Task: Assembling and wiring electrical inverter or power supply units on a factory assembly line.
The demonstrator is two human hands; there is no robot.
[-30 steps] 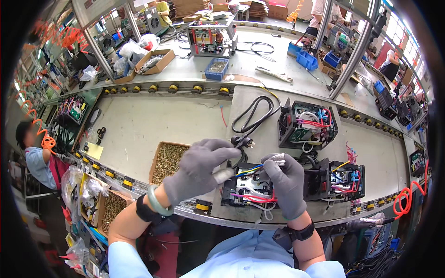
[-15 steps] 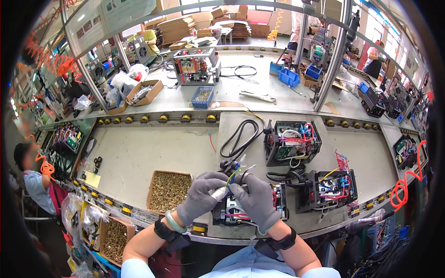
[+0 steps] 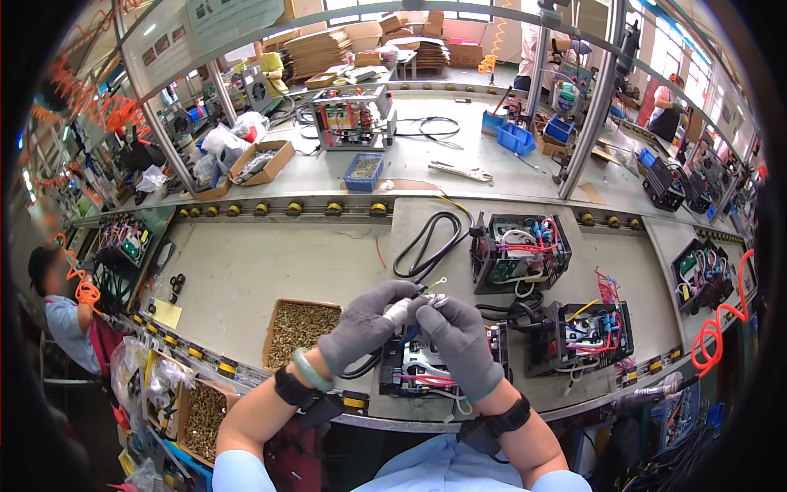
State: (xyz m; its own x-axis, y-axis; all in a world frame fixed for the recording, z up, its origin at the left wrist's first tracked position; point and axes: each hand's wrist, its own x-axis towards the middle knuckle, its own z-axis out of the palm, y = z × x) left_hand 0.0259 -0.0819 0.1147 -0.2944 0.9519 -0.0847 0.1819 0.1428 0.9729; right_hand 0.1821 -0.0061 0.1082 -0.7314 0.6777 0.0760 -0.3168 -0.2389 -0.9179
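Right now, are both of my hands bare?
No, your left hand and right hand are both gloved in grey.

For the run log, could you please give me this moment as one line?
left hand: holding wires; right hand: holding wires; below hands: open black box; beside left hand: carton

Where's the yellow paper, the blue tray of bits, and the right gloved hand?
Yellow paper (image 3: 167, 315): head view, its middle.
Blue tray (image 3: 361, 185): head view, front wall.
Right gloved hand (image 3: 461, 340): head view, its middle.

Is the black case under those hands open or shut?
Open: the black case shows pink wires and white parts inside; the gloved right hand hides some.
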